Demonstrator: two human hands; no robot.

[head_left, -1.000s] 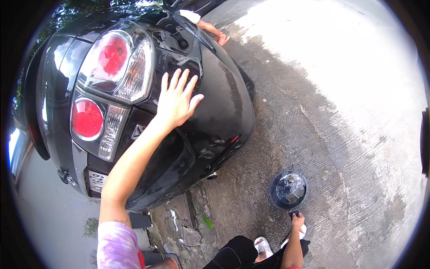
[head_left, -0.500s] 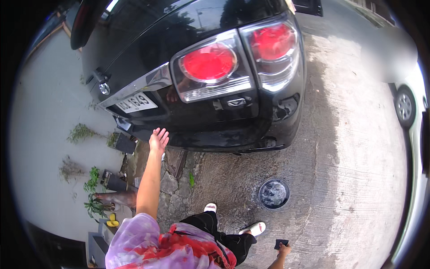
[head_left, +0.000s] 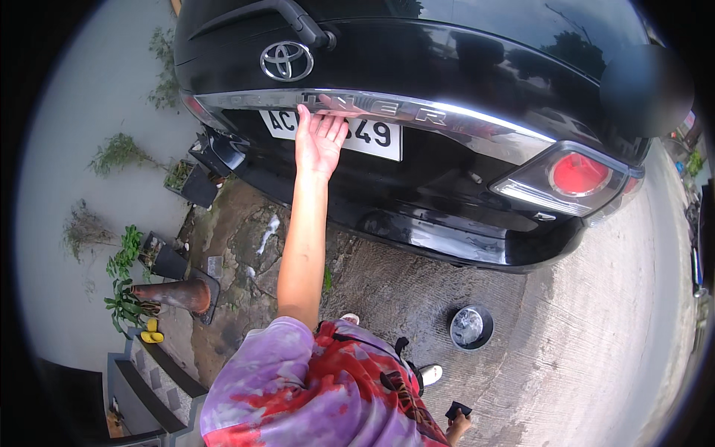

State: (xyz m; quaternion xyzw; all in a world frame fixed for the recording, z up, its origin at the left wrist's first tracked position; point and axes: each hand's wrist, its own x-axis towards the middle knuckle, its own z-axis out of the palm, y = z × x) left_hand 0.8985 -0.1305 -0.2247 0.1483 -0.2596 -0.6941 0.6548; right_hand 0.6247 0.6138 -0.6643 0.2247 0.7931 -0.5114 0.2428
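Palm up and fingers extended, my left hand [head_left: 319, 145] reaches under the chrome strip [head_left: 477, 123] on the tailgate of a black car [head_left: 439, 56]. Its fingertips are at the strip's lower edge, in front of the white number plate [head_left: 383, 141], and hide the plate's middle. Whether they touch the strip or the handle area beneath it, I cannot tell. Low at my right side, my right hand [head_left: 459, 427] is closed on a small dark piece [head_left: 457, 410], flat and squarish, perhaps cloth or sponge.
A dark bucket [head_left: 488, 328] of foamy water stands on the wet concrete [head_left: 402, 298], right of my feet. Along the left wall are potted plants [head_left: 190, 182], a weathered traffic cone [head_left: 182, 295] and yellow clogs [head_left: 152, 332]. The rear bumper [head_left: 462, 238] juts out low.
My view has swung left, and I am closer to the middle of the car's rear. My left hand has gone from beside the bumper up to the chrome strip. The right hand keeps the dark piece.
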